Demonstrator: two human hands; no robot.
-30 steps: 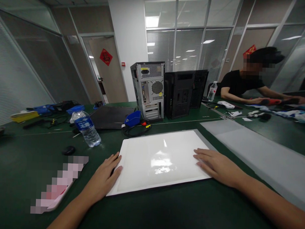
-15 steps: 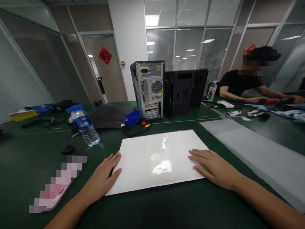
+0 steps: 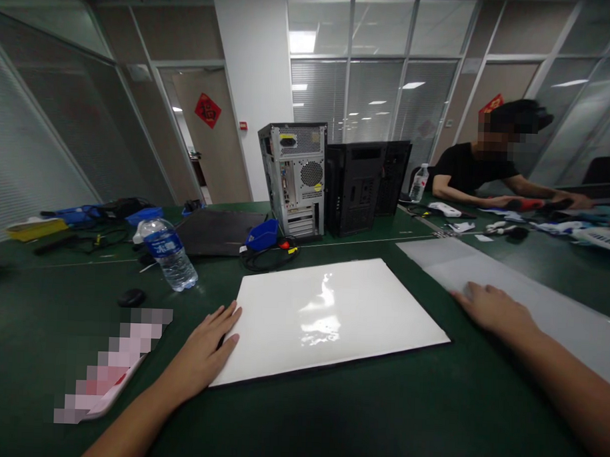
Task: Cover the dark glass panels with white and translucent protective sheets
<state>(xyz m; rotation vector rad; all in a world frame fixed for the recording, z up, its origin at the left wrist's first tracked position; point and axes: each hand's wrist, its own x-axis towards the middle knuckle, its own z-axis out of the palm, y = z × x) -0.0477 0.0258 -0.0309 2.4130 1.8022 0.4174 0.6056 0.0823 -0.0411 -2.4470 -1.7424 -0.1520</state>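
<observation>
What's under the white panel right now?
A thin dark edge shows under the white panel along its near and right sides, on the green table. Whatever lies beneath the middle is covered.

Right hand (image 3: pixel 492 307) now on translucent sheet (image 3: pixel 542 310)

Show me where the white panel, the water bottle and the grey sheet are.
white panel (image 3: pixel 332 316), head view, middle of its glossy face
water bottle (image 3: pixel 167 254), head view, blue label
grey sheet (image 3: pixel 557 314), head view, bare top surface

Green table (image 3: pixel 328 416) w/ white panel (image 3: pixel 332 316), frosted sheet (image 3: pixel 547 310), bottle (image 3: pixel 167 254).
</observation>
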